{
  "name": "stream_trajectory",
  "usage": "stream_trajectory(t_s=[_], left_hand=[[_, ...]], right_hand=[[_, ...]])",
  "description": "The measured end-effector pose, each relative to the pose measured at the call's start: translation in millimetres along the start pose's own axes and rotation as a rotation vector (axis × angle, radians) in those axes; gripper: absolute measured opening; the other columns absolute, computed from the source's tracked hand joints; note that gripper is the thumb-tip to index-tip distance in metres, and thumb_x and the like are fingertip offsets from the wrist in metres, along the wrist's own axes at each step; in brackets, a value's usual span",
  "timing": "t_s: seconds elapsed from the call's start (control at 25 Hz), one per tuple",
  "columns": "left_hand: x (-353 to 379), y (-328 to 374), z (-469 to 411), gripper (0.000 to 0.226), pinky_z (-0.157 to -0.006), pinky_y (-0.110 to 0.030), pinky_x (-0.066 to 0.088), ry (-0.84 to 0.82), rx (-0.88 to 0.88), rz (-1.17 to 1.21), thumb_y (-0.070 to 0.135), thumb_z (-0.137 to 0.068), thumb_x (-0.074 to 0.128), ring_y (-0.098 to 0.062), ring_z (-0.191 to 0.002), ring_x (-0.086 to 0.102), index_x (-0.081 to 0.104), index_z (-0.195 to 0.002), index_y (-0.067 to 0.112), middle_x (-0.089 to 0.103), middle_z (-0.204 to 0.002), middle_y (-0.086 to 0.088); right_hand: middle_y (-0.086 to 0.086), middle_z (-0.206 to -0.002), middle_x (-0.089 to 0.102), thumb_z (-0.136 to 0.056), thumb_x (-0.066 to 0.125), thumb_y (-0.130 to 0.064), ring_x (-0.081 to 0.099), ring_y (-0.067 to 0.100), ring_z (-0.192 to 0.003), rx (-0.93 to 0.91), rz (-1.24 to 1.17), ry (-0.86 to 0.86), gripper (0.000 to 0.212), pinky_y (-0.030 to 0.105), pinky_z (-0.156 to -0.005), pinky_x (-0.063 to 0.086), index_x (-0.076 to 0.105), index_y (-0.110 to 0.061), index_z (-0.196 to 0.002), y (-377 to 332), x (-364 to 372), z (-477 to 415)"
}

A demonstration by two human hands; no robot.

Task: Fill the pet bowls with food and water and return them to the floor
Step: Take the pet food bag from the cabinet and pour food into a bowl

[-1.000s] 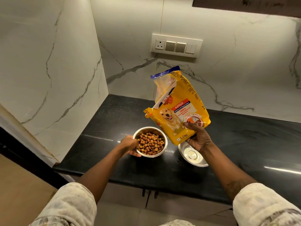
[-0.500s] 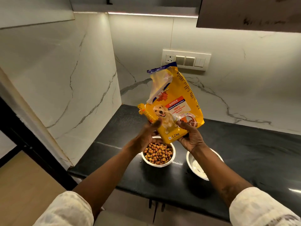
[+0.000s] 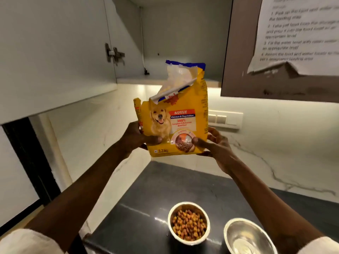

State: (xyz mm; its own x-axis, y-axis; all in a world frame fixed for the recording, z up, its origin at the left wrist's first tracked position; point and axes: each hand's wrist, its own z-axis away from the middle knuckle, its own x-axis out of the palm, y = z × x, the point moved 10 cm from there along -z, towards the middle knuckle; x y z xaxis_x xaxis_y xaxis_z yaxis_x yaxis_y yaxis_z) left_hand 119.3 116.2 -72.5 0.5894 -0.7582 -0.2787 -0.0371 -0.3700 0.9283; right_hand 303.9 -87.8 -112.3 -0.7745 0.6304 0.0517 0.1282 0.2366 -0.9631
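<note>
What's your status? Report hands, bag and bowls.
Left hand and right hand both gripping dog food bag, upright, top torn open. Food bowl filled; second bowl holds no kibble. Open cabinet ahead, unobstructed.

arms: I hold both stretched forward and up, toward 12 o'clock | left hand [image 3: 136, 137]: clamped on the bag's lower edge at 9 o'clock, thumb across the front | right hand [image 3: 213, 146]: clamped at 3 o'clock, thumb on the front, fingers behind
</note>
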Motion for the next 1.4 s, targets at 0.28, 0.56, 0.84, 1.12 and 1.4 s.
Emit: stream_trajectory(t_s=[0.28, 0.56, 0.84, 1.12, 1.4], left_hand=[[-82, 86, -35, 0.103, -0.08, -0.051, 0.065, 0.159, 0.107, -0.09, 0.046, -0.045, 0.103, -0.028, -0.105, 0.077, 0.062, -0.135, 0.016, 0.077, -0.12, -0.006], [-136, 158, -88, 0.074, -0.077, -0.047, 0.064, 0.321, 0.235, 0.044, 0.017, -0.071, 0.095, -0.03, -0.108, 0.074, 0.061, -0.137, 0.015, 0.073, -0.127, -0.006], [-156, 168, -158, 0.065, -0.07, -0.042, 0.064, 0.377, 0.229, 0.085, 0.007, -0.079, 0.089, -0.033, -0.109, 0.072, 0.061, -0.138, 0.011, 0.071, -0.129, -0.011], [-174, 139, -206, 0.064, -0.093, -0.057, 0.06, 0.385, 0.203, 0.046, 0.007, -0.085, 0.084, -0.036, -0.124, 0.067, 0.056, -0.142, 0.01, 0.066, -0.139, -0.015], [-170, 108, -209, 0.068, -0.077, -0.035, 0.062, 0.439, 0.179, 0.024, 0.028, -0.09, 0.082, -0.026, -0.115, 0.068, 0.05, -0.148, 0.015, 0.062, -0.145, -0.011]], right_hand=[[0.003, -0.114, 0.075, -0.058, 0.094, -0.047, 0.077, 0.022, -0.096, -0.204, 0.266, 0.017, 0.078, 0.044, -0.074, 0.066, 0.066, -0.02, -0.125, -104, 42, -55], [-0.001, -0.111, 0.076, -0.073, 0.093, -0.034, 0.073, 0.019, -0.103, -0.373, 0.348, 0.101, 0.06, 0.048, -0.082, 0.065, 0.068, -0.017, -0.125, -189, 67, -124], [0.004, -0.116, 0.076, -0.073, 0.094, -0.031, 0.074, 0.023, -0.102, -0.3, 0.445, 0.184, 0.057, 0.048, -0.091, 0.062, 0.07, -0.02, -0.123, -203, 67, -204], [0.006, -0.122, 0.074, -0.074, 0.093, -0.032, 0.072, 0.027, -0.108, -0.171, 0.461, 0.172, 0.061, 0.049, -0.093, 0.062, 0.067, -0.018, -0.127, -180, 81, -253], [0.003, -0.118, 0.074, -0.073, 0.094, -0.032, 0.074, 0.021, -0.102, -0.094, 0.509, 0.157, 0.051, 0.039, -0.086, 0.064, 0.065, -0.023, -0.114, -173, 79, -252]])
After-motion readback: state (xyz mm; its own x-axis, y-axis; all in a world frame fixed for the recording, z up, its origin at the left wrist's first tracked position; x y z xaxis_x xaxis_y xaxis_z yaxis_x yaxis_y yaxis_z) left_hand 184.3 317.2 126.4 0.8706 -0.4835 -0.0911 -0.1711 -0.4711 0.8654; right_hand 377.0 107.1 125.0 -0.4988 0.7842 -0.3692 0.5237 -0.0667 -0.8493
